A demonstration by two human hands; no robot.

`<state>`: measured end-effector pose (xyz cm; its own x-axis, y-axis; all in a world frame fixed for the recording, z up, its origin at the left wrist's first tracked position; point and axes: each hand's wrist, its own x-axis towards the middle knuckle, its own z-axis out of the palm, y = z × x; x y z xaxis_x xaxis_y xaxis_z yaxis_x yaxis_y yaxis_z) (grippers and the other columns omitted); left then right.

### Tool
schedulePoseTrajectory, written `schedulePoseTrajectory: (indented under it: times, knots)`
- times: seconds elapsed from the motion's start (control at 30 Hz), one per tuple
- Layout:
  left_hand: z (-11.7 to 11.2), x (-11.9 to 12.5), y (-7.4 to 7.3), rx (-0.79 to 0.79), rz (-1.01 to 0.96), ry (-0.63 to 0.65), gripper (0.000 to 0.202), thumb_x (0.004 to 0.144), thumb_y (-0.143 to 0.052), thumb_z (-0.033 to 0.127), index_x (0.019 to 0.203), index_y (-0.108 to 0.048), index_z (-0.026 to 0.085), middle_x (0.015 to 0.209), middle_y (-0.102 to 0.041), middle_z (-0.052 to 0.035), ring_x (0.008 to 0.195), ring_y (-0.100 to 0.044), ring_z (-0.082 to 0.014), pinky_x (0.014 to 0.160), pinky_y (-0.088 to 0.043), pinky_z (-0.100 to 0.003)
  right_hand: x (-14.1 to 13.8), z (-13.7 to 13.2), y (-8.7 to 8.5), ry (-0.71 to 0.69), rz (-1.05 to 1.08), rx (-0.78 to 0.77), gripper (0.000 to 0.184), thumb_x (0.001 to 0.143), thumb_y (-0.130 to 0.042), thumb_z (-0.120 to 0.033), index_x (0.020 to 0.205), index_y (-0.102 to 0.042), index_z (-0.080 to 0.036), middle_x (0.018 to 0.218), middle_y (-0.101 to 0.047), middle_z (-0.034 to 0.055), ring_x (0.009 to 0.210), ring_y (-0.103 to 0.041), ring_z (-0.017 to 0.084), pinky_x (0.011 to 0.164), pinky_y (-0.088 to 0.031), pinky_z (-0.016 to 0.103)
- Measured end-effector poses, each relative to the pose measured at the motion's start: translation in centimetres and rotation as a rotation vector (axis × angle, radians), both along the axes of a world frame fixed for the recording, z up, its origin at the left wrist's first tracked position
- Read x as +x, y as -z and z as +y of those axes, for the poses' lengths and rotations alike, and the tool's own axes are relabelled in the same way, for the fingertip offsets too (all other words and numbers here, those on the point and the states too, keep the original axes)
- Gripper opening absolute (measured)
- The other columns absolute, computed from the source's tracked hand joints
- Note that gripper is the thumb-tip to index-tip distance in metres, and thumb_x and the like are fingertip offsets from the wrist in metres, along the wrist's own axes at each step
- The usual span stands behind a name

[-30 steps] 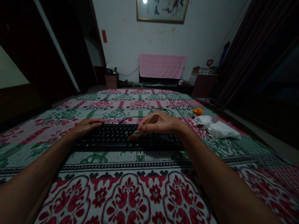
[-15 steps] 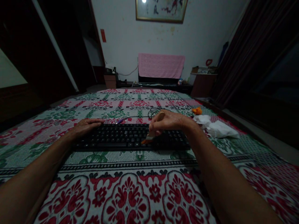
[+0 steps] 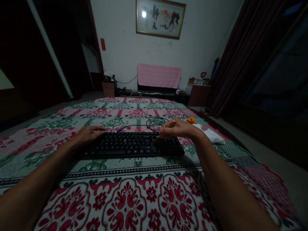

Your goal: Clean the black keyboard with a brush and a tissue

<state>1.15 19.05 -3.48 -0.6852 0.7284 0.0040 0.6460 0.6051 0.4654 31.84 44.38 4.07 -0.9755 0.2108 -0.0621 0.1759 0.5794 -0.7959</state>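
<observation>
Holding a wooden-handled brush (image 3: 172, 124), the right hand (image 3: 177, 129) has its fingers closed around it over the right part of the black keyboard (image 3: 122, 143), blocking my view of some of it. I cannot tell whether the brush touches down. The left hand (image 3: 89, 134) lies at the left end, fingers stretched out; whether they grip the edge, I cannot tell. Just beyond the far edge I see a loosely coiled dark cable (image 3: 134, 125) on the patterned cloth (image 3: 125, 210). Farther right lie an orange item (image 3: 191, 120) and crumpled white material (image 3: 215, 136), near the right wrist.
</observation>
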Motion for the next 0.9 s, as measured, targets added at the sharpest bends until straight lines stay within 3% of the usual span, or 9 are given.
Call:
schedulePoseTrajectory:
  times: [0.17, 0.27, 0.37, 0.57, 0.73, 0.9]
  knots:
    - [2.0, 3.6, -1.4, -0.046, 0.189, 0.163, 0.047, 0.078, -0.042, 0.045, 0.109, -0.067, 0.021, 0.111, -0.067, -0.0027, 0.1, -0.062, -0.0218, 0.086, -0.045, -0.025, 1.6, 0.3, -0.2, 0.009, -0.156, 0.035, 0.018, 0.069, -0.062, -0.03, 0.068, -0.07, -0.014, 0.058, -0.063, 0.0001, 0.055, -0.056, 0.01, 0.053, -0.044, 0.02]
    - [3.2, 4.7, -1.8, -0.085, 0.278, 0.24, 0.048, 0.078, -0.04, 0.045, 0.11, -0.067, 0.022, 0.113, -0.067, -0.0039, 0.103, -0.061, -0.0227, 0.085, -0.045, -0.025, 2.2, 0.3, -0.2, 0.105, -0.054, 0.063, 0.022, 0.071, -0.06, -0.033, 0.068, -0.07, -0.013, 0.056, -0.061, 0.0004, 0.054, -0.054, 0.009, 0.051, -0.042, 0.019]
    - [4.2, 5.5, -2.4, -0.094, 0.307, 0.246, 0.049, 0.08, -0.037, 0.044, 0.112, -0.066, 0.021, 0.115, -0.066, -0.0055, 0.105, -0.06, -0.0231, 0.088, -0.044, -0.027, 2.2, 0.0, 0.5, 0.195, 0.067, 0.088, 0.031, 0.076, -0.055, -0.039, 0.067, -0.068, -0.012, 0.058, -0.062, 0.002, 0.053, -0.054, 0.009, 0.05, -0.042, 0.018]
    - [6.1, 6.1, -2.6, -0.047, 0.25, 0.178, 0.043, 0.078, -0.042, 0.042, 0.108, -0.068, 0.025, 0.112, -0.067, -0.0038, 0.106, -0.059, -0.0246, 0.091, -0.042, -0.031, 1.9, -0.5, 0.2, 0.147, -0.132, 0.036, 0.026, 0.072, -0.056, -0.034, 0.063, -0.066, -0.012, 0.054, -0.063, 0.0027, 0.052, -0.057, 0.012, 0.05, -0.045, 0.021]
    - [7.7, 6.6, -2.6, -0.05, 0.217, 0.192, 0.04, 0.075, -0.047, 0.04, 0.105, -0.069, 0.026, 0.109, -0.069, -0.0031, 0.103, -0.061, -0.0241, 0.089, -0.043, -0.029, 0.7, -0.9, 0.2, 0.184, 0.133, 0.07, 0.029, 0.076, -0.05, -0.033, 0.06, -0.063, -0.013, 0.055, -0.059, -0.0004, 0.052, -0.052, 0.008, 0.05, -0.04, 0.017]
    - [8.1, 7.1, -2.6, -0.061, 0.279, 0.279, 0.045, 0.079, -0.039, 0.038, 0.108, -0.068, 0.021, 0.113, -0.067, -0.0068, 0.105, -0.06, -0.0239, 0.09, -0.043, -0.03, -0.3, -0.9, 1.5, 0.098, -0.017, -0.097, 0.024, 0.072, -0.053, -0.031, 0.061, -0.063, -0.013, 0.052, -0.06, -0.0003, 0.047, -0.053, 0.01, 0.048, -0.043, 0.019]
